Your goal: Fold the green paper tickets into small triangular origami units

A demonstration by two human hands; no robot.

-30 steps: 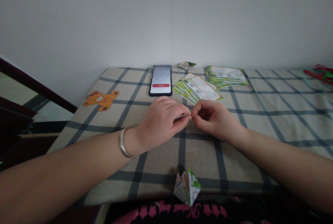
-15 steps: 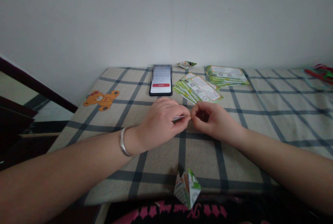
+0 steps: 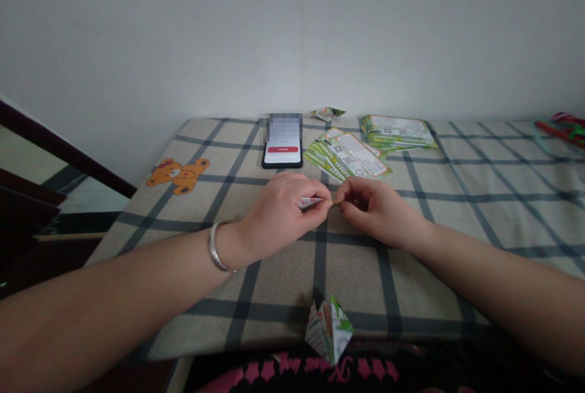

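Observation:
Between my two hands is a small folded piece of printed paper [image 3: 311,202], mostly hidden by my fingers. My left hand [image 3: 290,207], with a silver bangle on the wrist, is closed around it. The thumb and forefinger of my right hand [image 3: 372,207] pinch its yellowish tip at the right end. Both hands are just above the middle of the table. Nearer to me, a folded paper shape [image 3: 329,327] with pointed peaks stands at the table's front edge. Another folded paper piece [image 3: 328,113] lies at the back by the wall.
A phone [image 3: 283,149] with a lit screen lies behind my left hand. Several printed green-and-white leaflets [image 3: 350,155] are fanned out beside it, with a stack of leaflets [image 3: 400,131] further right. A teddy bear picture [image 3: 178,175] is on the checked tablecloth [image 3: 274,283]. A red item [image 3: 569,128] is at far right.
My left hand has shifted slightly left, away from my right fingertips. More of the folded paper now shows inside the left hand and between the fingertips.

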